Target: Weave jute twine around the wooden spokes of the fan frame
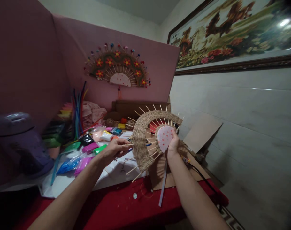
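A half-round woven fan (141,140) of brown twine on thin wooden sticks is held up over the table, tilted on its side. My right hand (174,145) grips it at the white centre piece (164,137) with red dots. At the fan's left edge, the fingers of my left hand (118,147) are pinched on one of the stick ends (127,145). The other stick ends jut out past the woven band. Below the fan a clear glue stick (162,188) lies across brown cardboard.
Packets of coloured clay (84,163) lie on white paper to the left, near a purple bin (20,143) and upright pipe cleaners (79,108). A finished flowered fan (118,65) hangs on the pink board (159,70). Red cloth (116,207) covers the table. A cardboard sheet (202,131) leans right.
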Demonstrator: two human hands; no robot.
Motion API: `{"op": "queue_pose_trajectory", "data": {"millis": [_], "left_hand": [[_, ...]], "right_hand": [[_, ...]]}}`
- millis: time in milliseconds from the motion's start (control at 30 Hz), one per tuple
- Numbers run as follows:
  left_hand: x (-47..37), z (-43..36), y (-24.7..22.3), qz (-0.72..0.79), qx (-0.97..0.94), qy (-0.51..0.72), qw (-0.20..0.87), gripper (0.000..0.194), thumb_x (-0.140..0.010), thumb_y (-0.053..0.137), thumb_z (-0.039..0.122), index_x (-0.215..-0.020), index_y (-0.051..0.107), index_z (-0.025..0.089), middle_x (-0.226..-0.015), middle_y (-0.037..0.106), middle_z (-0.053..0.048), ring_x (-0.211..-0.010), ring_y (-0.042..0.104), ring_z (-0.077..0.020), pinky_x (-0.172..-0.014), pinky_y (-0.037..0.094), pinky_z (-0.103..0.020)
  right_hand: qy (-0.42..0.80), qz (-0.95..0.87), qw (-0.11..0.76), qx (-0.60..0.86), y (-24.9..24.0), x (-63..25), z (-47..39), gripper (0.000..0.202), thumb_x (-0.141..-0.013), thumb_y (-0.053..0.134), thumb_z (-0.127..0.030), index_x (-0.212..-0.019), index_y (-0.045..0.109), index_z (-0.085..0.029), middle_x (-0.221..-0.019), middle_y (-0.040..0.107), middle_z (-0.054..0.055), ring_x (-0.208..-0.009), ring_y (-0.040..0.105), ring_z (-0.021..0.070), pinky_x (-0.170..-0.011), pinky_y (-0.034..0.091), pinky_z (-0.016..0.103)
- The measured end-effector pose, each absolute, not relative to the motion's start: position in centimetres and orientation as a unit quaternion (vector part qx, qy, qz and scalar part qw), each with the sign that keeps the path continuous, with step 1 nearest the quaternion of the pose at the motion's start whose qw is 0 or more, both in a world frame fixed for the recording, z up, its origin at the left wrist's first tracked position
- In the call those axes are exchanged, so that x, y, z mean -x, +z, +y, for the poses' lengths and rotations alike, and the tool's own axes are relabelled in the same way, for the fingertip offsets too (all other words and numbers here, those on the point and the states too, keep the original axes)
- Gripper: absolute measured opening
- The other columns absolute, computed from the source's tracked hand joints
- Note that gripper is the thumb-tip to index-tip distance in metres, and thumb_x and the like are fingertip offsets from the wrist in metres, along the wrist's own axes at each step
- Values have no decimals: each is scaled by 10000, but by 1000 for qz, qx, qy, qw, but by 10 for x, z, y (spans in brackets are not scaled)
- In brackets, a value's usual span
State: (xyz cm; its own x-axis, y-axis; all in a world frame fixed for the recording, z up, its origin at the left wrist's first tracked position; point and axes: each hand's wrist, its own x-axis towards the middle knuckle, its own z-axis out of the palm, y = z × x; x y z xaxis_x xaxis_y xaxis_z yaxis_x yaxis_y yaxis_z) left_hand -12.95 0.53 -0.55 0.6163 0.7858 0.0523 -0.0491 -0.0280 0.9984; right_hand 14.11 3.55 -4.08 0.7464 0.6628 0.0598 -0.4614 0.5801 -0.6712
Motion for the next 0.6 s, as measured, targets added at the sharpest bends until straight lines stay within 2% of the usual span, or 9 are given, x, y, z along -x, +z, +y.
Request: {"op": "queue_pose_trajectory", "data": {"millis": [233,600], "left_hand": [[125,0,-1,275,-628,354,636,306,-684,663,348,-562,499,121,-424,335,66,-381,229,-18,-389,89,-210],[121,-2,-2,317,-614,356,629,267,-658,680,350,-621,553,118,-420,373,67,-363,231,-14,-383,76,-208]], "right_hand": [[297,-154,880,338,-45,-144,39,302,-689,594,-410,-843,589,-149,-716,630,-27,-674,598,123,-686,506,270],[304,-138,880,338,-37,-140,32,288,-684,583,-397,-832,590,-150,-698,603,-36,-648,575,111,-690,496,265]]}}
